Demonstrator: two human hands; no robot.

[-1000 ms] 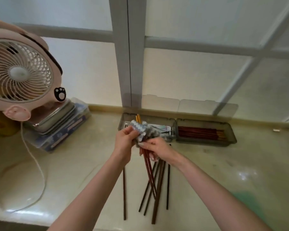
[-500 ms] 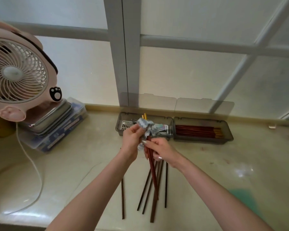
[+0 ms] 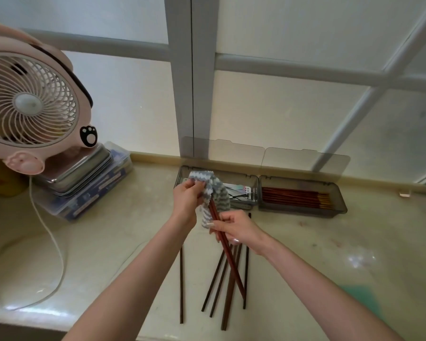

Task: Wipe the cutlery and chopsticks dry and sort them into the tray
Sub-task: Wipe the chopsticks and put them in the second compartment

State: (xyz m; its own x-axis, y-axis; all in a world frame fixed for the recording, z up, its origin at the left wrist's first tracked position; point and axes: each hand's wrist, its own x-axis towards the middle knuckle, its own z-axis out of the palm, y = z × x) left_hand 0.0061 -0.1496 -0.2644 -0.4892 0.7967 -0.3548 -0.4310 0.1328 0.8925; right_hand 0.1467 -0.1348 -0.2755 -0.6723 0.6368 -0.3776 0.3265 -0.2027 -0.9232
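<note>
Head view: pinching the striped cloth with the left hand at centre; gripping a pair of red chopsticks with the right hand at its 5 o'clock, with tips buried in the cloth. Loose chopsticks on the counter at 6 o'clock; tray at 2 o'clock.

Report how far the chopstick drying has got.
Done: a bundle of chopsticks lies in the right tray compartment, cutlery in the left. In hand: the left hand wraps the striped cloth round a pair the right hand holds. Left: several loose chopsticks on the counter.
</note>
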